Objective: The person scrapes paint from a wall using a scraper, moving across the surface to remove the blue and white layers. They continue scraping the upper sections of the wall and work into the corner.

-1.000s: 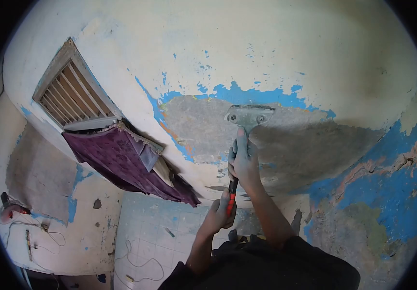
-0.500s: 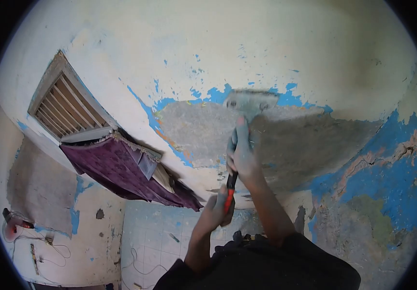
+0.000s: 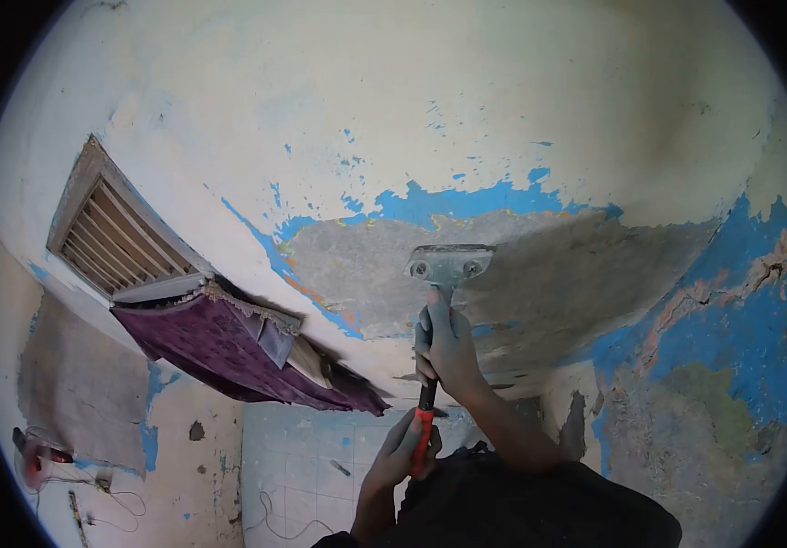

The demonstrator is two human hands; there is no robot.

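Noted at far left a red appliance point(image 3: 36, 450) low down, with loose cables point(image 3: 92, 489) beside it. Saw further right a slatted vent point(image 3: 124, 239), and a purple cloth point(image 3: 229, 352) hanging from just under it.

Found the left hand point(image 3: 405, 454) closed round the lower red end of the scraper point(image 3: 448, 265), fingers curled about the handle. Found the right hand point(image 3: 449, 347) wrapped tight round the shaft higher up, just under the metal head. Lay flat, that wide blade, on the bare grey patch point(image 3: 357, 265), a little below the ragged edge of blue paint point(image 3: 466, 201) and cream coat above it.

Judged a low blade angle best here, with firm pressure from the upper hand and steering from the lower, pushing toward the paint edge so as not to gouge the plaster.

Noted at far right more cracked blue wall point(image 3: 763, 338).

Spotted no container anywhere in view.
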